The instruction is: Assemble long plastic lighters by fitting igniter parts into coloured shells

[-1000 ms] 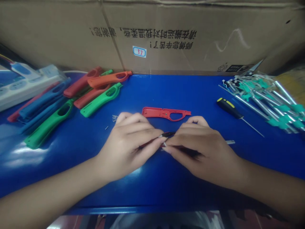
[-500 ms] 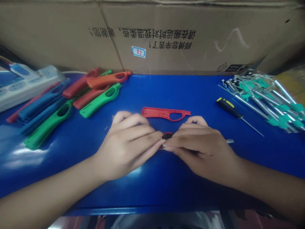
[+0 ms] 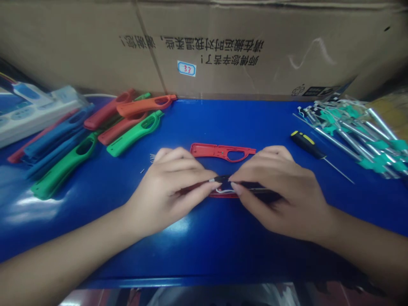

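My left hand (image 3: 175,187) has thumb and forefinger pinched on a small black igniter part (image 3: 224,178) with a pale end. The fingertips of my right hand (image 3: 280,191) are closed at the other end of that part. A thin white wire (image 3: 225,191) loops just below it, between the two hands. Under my fingers lies a red lighter shell half (image 3: 223,196), mostly covered by the hands. A dark rod (image 3: 256,190) runs behind my right thumb. Beyond the hands, another red lighter shell half (image 3: 208,150) lies with its inside facing up.
Red, orange, blue and green lighter shells (image 3: 134,134) are heaped at left by a white power strip (image 3: 19,123). Small screws (image 3: 152,158) lie near my left knuckles. At right are a screwdriver (image 3: 307,144) and metal tubes with green parts (image 3: 353,131). A cardboard box (image 3: 223,80) stands behind.
My fingertips have drawn slightly apart, the right hand shifting rightward and up. More of the black igniter part, the white wire and the red shell beneath now shows.
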`<move>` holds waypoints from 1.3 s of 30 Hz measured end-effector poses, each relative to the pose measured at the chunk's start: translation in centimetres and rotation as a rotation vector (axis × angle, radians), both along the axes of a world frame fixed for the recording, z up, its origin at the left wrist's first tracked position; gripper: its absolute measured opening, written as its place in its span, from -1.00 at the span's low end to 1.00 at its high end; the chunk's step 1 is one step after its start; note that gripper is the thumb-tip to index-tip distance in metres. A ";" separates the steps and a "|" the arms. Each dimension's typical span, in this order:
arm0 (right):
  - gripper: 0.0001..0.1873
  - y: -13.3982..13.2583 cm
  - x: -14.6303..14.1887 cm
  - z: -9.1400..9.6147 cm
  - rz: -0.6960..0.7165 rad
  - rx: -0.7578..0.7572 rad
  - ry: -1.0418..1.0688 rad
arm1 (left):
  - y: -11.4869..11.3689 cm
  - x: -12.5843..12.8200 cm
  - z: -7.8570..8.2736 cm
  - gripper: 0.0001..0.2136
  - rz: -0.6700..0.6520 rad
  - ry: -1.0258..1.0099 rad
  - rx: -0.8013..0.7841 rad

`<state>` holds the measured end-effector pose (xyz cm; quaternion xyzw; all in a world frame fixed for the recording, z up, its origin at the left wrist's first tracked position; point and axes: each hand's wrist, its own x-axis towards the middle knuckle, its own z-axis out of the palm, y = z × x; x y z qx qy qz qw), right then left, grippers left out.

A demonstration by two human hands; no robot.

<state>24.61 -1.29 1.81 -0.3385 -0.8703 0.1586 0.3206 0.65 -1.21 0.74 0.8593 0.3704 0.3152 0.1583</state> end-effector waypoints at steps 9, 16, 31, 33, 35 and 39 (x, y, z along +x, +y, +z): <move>-0.91 0.5 0.0 -0.5 0.036 -0.106 -0.020 | -0.2 0.3 0.1 -0.93 -0.009 -0.103 -0.181; -0.90 0.1 -0.2 -0.6 -0.013 -0.025 0.047 | -0.6 1.1 0.2 -0.95 0.087 -0.276 -0.361; -0.89 -0.1 -0.4 -0.8 0.011 -0.014 0.011 | -0.5 1.3 0.5 -0.90 0.056 -0.291 -0.530; -0.90 -0.1 -0.5 -0.8 -0.016 -0.045 0.029 | -0.4 1.1 0.5 -0.86 0.046 -0.299 -0.506; -0.91 0.1 -0.5 -0.9 -0.054 -0.064 0.041 | -0.3 0.9 0.5 -0.76 0.063 -0.307 -0.473; -0.90 0.3 -0.3 -1.0 -0.114 -0.121 0.075 | -0.1 0.5 0.5 -0.65 0.115 -0.279 -0.453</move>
